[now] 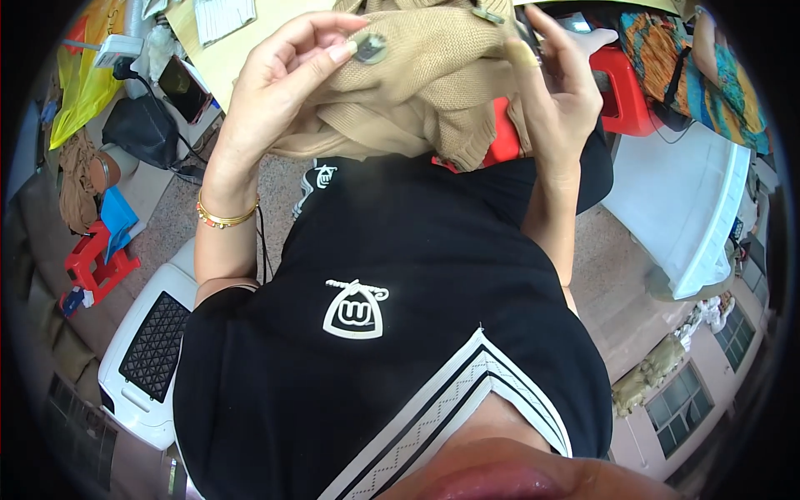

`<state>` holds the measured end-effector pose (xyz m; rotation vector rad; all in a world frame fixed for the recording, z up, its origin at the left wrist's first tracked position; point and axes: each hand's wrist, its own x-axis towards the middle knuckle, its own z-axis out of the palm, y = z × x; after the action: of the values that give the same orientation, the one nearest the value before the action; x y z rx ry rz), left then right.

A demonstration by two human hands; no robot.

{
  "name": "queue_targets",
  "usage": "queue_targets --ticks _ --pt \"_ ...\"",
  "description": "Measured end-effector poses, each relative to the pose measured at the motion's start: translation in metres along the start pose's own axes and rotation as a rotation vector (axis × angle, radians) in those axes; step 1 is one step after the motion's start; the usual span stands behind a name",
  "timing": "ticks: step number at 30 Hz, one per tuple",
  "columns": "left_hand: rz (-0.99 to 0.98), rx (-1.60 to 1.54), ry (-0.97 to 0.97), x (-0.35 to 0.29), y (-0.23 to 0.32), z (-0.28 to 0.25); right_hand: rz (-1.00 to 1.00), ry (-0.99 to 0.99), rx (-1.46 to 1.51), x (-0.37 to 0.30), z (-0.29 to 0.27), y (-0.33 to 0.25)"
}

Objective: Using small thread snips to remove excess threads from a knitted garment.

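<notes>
A tan knitted garment [450,71] hangs bunched in front of me at the top of the head view, its lower folds near my lap. My left hand [279,79] pinches its edge between thumb and fingers, right beside a dark round button [369,48]. A second button [487,15] shows higher up on the knit. At the garment's right side, my right hand [560,100] is raised, thumb against the cloth and fingers bent. Something small and dark shows between those fingers, too blurred to name.
Beyond the garment lies a pale tabletop [192,29] with a white striped cloth [225,18]. Red stools [625,92] stand at right and far left. A translucent plastic bin [675,200] is on the right, a white slatted appliance [146,350] on the left. Another person in patterned clothing [658,58] sits at upper right.
</notes>
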<state>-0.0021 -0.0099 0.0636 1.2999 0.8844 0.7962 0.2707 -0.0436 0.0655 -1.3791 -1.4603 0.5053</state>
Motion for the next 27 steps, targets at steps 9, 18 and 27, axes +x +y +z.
queue_targets --ticks 9,18,27 --pt "0.161 -0.246 0.024 0.013 0.016 0.029 -0.187 -0.157 0.186 0.003 0.008 -0.037" --pt "0.275 -0.198 0.007 0.022 0.007 0.042 -0.274 -0.121 0.049 0.001 0.021 -0.008" --pt "0.187 -0.023 0.173 0.018 0.015 0.051 -0.429 0.061 -0.066 0.001 0.05 0.011"
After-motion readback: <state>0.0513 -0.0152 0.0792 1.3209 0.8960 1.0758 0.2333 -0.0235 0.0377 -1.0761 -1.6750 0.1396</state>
